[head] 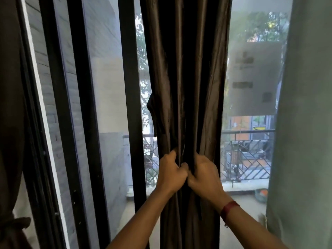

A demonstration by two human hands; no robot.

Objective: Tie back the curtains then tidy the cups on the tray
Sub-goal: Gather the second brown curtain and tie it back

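While both hands are closing on the gathered cloth, I am working the first step of the task: bunching the brown curtain point(186, 78) ahead of tying it back. My left hand point(171, 172) is clenching a fold of the fabric in a full fist, thumb uppermost. My right hand point(203, 174) is gripping the adjoining folds just beside it, knuckles touching the left fist. Each grip is closed on the curtain; neither is free.

The curtain is hanging straight up from my grip in narrow vertical pleats and is continuing below it, past my forearms. A short dark flap of cloth point(155, 114) is projecting from the curtain edge above and to the left of my grip; it may be the tie-back, but I cannot tell for certain. A red band point(230, 209) is sitting on my right wrist.

Further left of my grip, the black window frame point(129, 87) is standing upright, and a second dark curtain point(10, 123) is hanging at the far left, apparently cinched low down. To the right of my grip a pale curtain point(305, 123) is hanging loose.

Judged progress: early. The cups and tray are not in view. The next move is calling for one hand to hold the bunch alone while the other is reaching for a tie and passing it around the gathered folds.
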